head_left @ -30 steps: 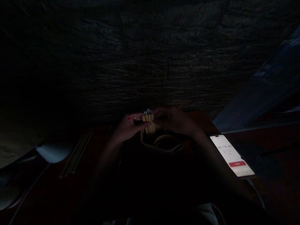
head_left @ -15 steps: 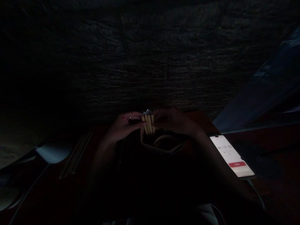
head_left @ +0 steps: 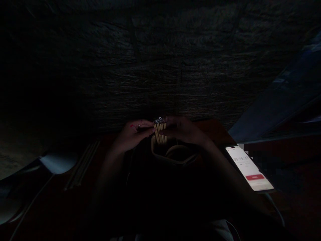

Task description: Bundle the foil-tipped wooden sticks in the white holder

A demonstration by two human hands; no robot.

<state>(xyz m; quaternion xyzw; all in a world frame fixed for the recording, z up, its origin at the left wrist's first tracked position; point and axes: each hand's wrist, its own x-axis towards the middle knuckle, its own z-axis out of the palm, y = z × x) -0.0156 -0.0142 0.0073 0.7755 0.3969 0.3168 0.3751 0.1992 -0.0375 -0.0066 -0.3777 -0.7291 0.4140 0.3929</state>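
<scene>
In dim light, a bundle of slim, pale chopstick-like sticks (head_left: 161,135) with shiny tops stands nearly upright, its lower ends inside an open container (head_left: 173,161). My left hand (head_left: 134,135) is closed on the bundle's left side, thumb in front and fingers behind. From the other side my right hand (head_left: 187,131) grips it too, its thumb lying across the front of the sticks. A curved band or partition (head_left: 178,147) shows inside the container. The container's lower part is lost in darkness.
Several more long, thin sticks (head_left: 82,165) lie on the dark table at left, beside a pale, smooth object (head_left: 59,162) with a cable. A lit phone (head_left: 248,169), plugged into a cable, lies at right. A rough block wall (head_left: 155,77) rises behind.
My right thumb has slid a little to the left across the front of the bundle. Both hands keep hold of the sticks, and the whole view has shifted slightly.
</scene>
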